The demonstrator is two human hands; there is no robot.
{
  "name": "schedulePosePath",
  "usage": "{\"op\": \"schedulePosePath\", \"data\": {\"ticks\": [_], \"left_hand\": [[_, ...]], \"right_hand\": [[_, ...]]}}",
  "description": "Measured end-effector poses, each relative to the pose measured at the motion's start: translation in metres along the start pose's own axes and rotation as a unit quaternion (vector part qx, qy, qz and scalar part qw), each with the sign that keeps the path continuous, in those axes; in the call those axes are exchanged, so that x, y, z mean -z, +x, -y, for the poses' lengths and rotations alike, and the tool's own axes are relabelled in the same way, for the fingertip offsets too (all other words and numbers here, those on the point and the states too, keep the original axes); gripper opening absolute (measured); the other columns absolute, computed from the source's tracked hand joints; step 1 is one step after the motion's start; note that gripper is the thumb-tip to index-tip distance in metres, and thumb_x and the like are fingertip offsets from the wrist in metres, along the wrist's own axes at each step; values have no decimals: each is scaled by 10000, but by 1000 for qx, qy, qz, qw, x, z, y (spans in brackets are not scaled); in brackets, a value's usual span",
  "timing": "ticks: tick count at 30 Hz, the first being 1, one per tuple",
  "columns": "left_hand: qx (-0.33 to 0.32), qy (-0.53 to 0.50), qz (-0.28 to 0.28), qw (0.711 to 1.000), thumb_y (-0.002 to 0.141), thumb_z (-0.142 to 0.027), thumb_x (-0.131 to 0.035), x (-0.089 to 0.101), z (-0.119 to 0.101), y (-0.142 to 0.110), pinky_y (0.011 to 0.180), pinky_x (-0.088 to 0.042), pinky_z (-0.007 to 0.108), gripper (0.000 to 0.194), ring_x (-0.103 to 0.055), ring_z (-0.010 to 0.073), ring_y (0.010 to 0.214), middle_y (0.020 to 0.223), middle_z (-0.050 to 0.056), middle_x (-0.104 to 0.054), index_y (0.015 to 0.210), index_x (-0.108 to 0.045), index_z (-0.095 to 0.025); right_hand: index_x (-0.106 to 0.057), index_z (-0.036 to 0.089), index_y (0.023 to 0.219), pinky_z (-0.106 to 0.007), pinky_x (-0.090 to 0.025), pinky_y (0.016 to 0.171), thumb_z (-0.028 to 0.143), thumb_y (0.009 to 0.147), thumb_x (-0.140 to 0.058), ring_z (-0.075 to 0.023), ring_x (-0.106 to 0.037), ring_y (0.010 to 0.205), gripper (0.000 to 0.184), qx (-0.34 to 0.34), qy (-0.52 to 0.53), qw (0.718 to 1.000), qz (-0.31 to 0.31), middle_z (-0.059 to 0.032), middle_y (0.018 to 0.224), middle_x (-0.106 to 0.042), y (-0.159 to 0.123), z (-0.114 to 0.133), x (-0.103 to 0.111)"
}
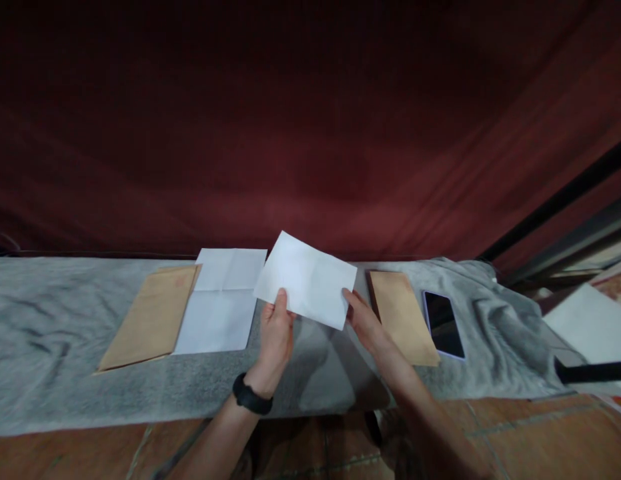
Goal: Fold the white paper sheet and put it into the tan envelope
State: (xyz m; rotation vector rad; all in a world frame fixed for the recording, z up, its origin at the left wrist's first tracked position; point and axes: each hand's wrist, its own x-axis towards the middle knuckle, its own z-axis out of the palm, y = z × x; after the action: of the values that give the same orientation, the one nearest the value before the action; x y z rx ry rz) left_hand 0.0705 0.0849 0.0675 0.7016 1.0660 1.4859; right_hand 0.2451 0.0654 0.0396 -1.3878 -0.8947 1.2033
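A white sheet of paper, seemingly folded, is held tilted above the grey cloth. My left hand grips its lower left edge, thumb on top and fingers underneath. At the right edge my right hand pinches the same paper, its thumb on the face. Left of it lie creased white sheets, partly under brown envelopes. Close to my right forearm rests a stack of brown envelopes.
A phone with a pale purple edge lies right of the envelope stack. Behind the cloth-covered surface hangs a dark red curtain. Black bars and a white surface stand at the right. Terracotta tiles show below.
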Motion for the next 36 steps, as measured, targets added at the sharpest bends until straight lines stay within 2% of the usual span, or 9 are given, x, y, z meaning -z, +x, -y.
{"op": "schedulePosePath", "data": {"ticks": [3,6,10,12,18,25,30,33,36], "left_hand": [[28,-9,-10,1000,824,-431,-723,8,8,-5,837,-593,358,401,-732,227,933,1070,101,-774,1125,-684,-168],[47,22,-5,999,696,-379,-810,27,8,0,837,-580,366,482,-727,234,916,1023,95,-774,1104,-695,-150],[47,100,-29,993,594,-319,-823,62,0,21,723,-546,298,552,-683,167,739,819,3,-726,1107,-695,-158],[30,187,7,982,590,-280,-790,76,-1,28,691,-537,284,544,-660,154,697,795,-11,-702,1114,-702,-159],[-78,495,118,858,696,-146,-600,94,8,30,729,-575,322,533,-667,176,720,950,33,-723,1214,-705,-217],[-162,668,129,714,774,-75,-494,90,12,13,926,-567,332,592,-706,219,1010,1338,106,-644,1339,-626,-191],[-212,762,117,600,883,-130,-454,71,4,-6,997,-520,449,479,-647,297,1123,1310,156,-653,1324,-636,-164],[-262,753,134,589,947,-186,-421,57,14,-13,1148,-392,524,471,-522,339,1347,1437,184,-584,1382,-593,-136],[-282,725,178,602,1001,-252,-371,45,35,-11,1250,-244,521,507,-338,309,1511,1582,170,-454,1468,-503,-107]], "right_hand": [[-651,174,1194,-340,-572,714,480,810,-642,-255,-714,871,491,3,23,1000,-3,-96,1044,-765,0,-4,3],[-690,165,1024,-308,-544,680,435,702,-707,-229,-690,782,421,18,-10,1000,-9,-61,903,-760,3,-8,11],[-701,161,949,-264,-499,611,371,731,-629,-199,-657,716,311,25,-115,992,33,-21,791,-729,8,-15,23],[-710,163,964,-262,-502,639,315,774,-585,-199,-669,737,273,38,-183,982,36,-19,812,-734,8,-19,26],[-688,221,1157,-272,-507,765,236,872,-594,-219,-712,897,300,26,-436,900,7,-34,976,-770,5,-21,27],[-512,214,1408,-297,-502,822,308,957,-578,-237,-728,985,465,-6,-555,832,-2,-65,1052,-761,-2,-26,23],[-472,183,1435,-317,-512,861,315,956,-598,-253,-715,1023,512,24,-591,806,-26,-103,1115,-739,-9,-23,24],[-517,145,1398,-353,-511,944,278,943,-600,-270,-671,1101,481,92,-587,801,-65,-145,1169,-703,-10,-22,21],[-557,133,1381,-414,-510,1007,314,996,-500,-286,-641,1148,429,169,-531,827,-76,-170,1208,-679,-9,-27,7]]}}
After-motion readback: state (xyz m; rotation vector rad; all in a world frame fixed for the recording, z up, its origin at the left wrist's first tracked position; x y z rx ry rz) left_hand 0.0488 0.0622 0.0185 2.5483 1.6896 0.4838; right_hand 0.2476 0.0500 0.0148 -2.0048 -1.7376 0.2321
